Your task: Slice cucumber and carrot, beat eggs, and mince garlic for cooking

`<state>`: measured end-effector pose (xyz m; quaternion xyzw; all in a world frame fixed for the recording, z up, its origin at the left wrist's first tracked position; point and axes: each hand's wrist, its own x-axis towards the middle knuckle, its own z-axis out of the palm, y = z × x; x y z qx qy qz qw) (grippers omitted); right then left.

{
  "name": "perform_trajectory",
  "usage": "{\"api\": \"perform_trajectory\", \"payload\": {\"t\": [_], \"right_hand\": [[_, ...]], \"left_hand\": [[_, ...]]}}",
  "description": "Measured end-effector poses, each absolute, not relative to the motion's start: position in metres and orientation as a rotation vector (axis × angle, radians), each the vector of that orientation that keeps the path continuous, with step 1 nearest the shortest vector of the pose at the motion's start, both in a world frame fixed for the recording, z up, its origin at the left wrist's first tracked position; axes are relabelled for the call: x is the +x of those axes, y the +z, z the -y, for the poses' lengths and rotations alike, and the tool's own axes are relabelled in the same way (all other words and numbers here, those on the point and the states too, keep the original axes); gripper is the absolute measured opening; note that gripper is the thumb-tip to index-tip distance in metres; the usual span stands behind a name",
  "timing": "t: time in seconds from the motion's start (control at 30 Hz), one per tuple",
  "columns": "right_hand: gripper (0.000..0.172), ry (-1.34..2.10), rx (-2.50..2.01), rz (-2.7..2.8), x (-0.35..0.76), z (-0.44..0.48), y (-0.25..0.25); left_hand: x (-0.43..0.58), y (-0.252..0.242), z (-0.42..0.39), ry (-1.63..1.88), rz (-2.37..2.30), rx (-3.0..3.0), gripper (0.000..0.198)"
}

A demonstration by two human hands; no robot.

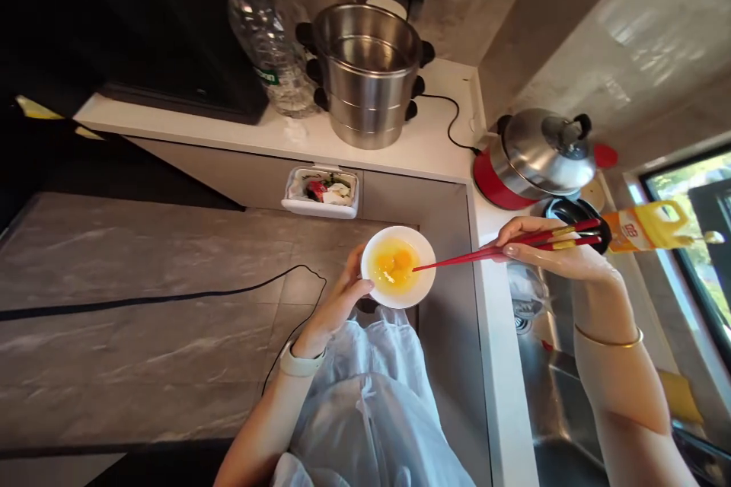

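Centrally, a white bowl (400, 300) is held in the air above the floor and in front of the person's pale apron (371, 396). In it lie raw eggs (394, 262), with two yolks whole in clear white. The left hand (336, 303) grasps the bowl at its 8 o'clock edge, thumb over the rim and fingers underneath. A watch (300, 363) sits on that wrist.

From 3 o'clock, red chopsticks (480, 253) reach in, with their tips dipped in the eggs. The right hand (551, 253) pinches their far ends over the counter (437, 141) edge. It wears a gold bangle (608, 341).

At 11 o'clock of the bowl, a small bin (320, 210) hangs on the cabinet front, with scraps inside. Beyond it at 12 o'clock, a steel steamer (365, 84) stands on the counter, lid off. A plastic bottle (267, 42) stands just beside it at 9 o'clock. At 2 o'clock of the bowl sits a red cooker (528, 163) under a steel lid. A yellow bottle (645, 227) lies past the right hand at 3 o'clock, and a sink (551, 388) lies below that hand. A black cable (171, 297) trails over the grey floor at 9 o'clock.
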<state>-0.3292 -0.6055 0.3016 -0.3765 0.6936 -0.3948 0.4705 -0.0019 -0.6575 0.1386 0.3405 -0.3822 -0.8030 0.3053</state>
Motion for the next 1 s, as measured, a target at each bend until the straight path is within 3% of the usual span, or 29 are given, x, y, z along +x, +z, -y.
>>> {"api": "perform_trajectory", "payload": {"t": [0.17, 0.33, 0.47, 0.63, 1.0], "right_hand": [[0.028, -0.579, -1.279, -1.51, -0.299, 0.7, 0.303], [0.037, -0.272, -1.371, -1.297, -0.275, 0.786, 0.307], [0.044, -0.23, -1.305, -1.177, -0.26, 0.846, 0.3], [0.039, -0.239, -1.262, -1.096, -0.244, 0.901, 0.28], [0.034, -0.579, -1.073, -1.209, -0.2, 0.94, 0.219]], "left_hand": [[0.028, 0.138, 0.704, -2.029, 0.983, 0.908, 0.067], [0.043, 0.141, 0.748, -1.957, 0.988, 0.896, 0.066], [0.05, 0.141, 0.778, -1.944, 0.898, 0.91, 0.067], [0.06, 0.129, 0.813, -1.923, 0.88, 0.818, 0.069], [0.112, 0.11, 0.909, -2.051, 0.92, 0.881, 0.074]]}}
